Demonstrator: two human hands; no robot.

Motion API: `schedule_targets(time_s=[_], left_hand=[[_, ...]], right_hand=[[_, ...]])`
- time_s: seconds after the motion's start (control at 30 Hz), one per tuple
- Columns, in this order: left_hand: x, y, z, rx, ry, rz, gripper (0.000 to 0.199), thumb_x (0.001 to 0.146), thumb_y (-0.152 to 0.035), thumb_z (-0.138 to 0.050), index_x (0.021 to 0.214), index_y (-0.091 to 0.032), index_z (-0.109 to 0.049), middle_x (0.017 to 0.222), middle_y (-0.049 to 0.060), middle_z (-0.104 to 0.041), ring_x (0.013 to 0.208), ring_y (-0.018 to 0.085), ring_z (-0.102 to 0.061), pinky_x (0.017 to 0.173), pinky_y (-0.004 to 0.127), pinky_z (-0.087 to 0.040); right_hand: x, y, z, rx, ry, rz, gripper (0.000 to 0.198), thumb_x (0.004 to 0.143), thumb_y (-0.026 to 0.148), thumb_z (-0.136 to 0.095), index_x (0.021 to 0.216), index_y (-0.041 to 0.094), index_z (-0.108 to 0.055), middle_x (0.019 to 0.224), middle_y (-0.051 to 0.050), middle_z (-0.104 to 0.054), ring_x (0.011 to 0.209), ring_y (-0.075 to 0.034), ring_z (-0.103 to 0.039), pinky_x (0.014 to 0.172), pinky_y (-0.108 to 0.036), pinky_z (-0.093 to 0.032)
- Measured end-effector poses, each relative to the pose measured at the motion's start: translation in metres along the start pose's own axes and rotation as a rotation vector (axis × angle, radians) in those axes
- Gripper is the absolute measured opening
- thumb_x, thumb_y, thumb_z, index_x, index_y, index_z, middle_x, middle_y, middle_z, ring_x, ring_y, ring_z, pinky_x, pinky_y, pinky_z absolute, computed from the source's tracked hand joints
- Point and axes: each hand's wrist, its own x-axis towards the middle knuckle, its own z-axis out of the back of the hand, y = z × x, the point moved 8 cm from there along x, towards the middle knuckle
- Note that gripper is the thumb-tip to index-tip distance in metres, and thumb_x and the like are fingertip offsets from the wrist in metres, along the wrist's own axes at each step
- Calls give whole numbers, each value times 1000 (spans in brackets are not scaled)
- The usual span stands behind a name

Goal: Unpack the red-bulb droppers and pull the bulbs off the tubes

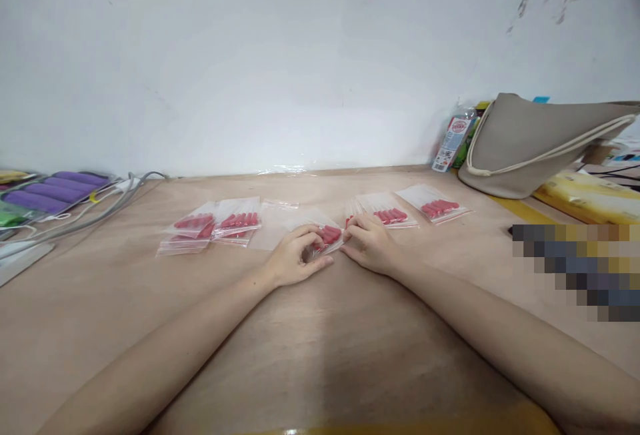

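A small clear zip-lock bag (331,234) with several red, rod-like pieces lies between my hands at the middle of the table. My left hand (300,255) curls over its left side, fingers bent and thumb along the near edge. At the bag's right edge my right hand (373,245) pinches with thumb and fingers. Just behind my right hand lie more filled bags (391,215), with another filled bag (440,207) farther right. To the left of my left hand are a filled bag (239,218) and overlapping filled bags (193,225). A flat clear bag (265,228) lies partly behind my left hand.
A grey bag with a cord (520,148) stands at the back right beside a bottle (454,138). A yellow package (590,195) lies before it. Purple rolls (60,192) and grey cables (117,195) are at the left. A white wall (300,62) closes off the back.
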Motion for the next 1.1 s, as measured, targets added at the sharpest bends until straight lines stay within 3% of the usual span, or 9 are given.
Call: schedule_targets(time_s=[0.13, 0.33, 0.57, 0.87, 1.1], left_hand=[[4, -5, -6, -9, -12, -15, 22, 84, -28, -51, 102, -20, -60, 113, 5, -59, 110, 18, -51, 97, 34, -41], [12, -5, -15, 8, -87, -36, 20, 86, -23, -47, 89, -19, -66, 105, 6, -64, 108, 19, -53, 96, 38, -42], [12, 11, -11, -144, -123, 175, 12, 78, -19, -58, 71, -19, -67, 104, 4, -63, 99, 18, -57, 87, 36, -48], [7, 26, -14, -273, -153, 263, 6, 72, -19, -64, 67, -19, -68, 102, 3, -63, 95, 17, -58, 82, 32, -49], [7, 27, -13, -313, -162, 280, 5, 70, -17, -66, 65, -19, -68, 100, 4, -64, 94, 18, -59, 81, 32, -49]], right_hand=[[-3, -9, -3, 45, -48, -42, 3, 74, 18, -57, 72, 20, -58, 81, -4, -55, 77, -17, -51, 71, -31, -41], [-6, -5, -3, 28, -87, -6, 3, 75, 18, -56, 74, 19, -59, 80, -5, -55, 79, -17, -51, 72, -31, -42], [-5, 0, 3, 40, -101, 25, 10, 76, 14, -55, 78, 21, -62, 81, -4, -55, 78, -16, -51, 70, -30, -41], [-6, 10, 4, 49, -162, 170, 18, 77, 10, -51, 75, 21, -64, 80, -4, -55, 71, -13, -49, 64, -27, -40], [-4, 9, 3, 21, -151, 135, 17, 78, 13, -52, 78, 22, -66, 79, -3, -55, 71, -12, -49, 65, -27, -39]])
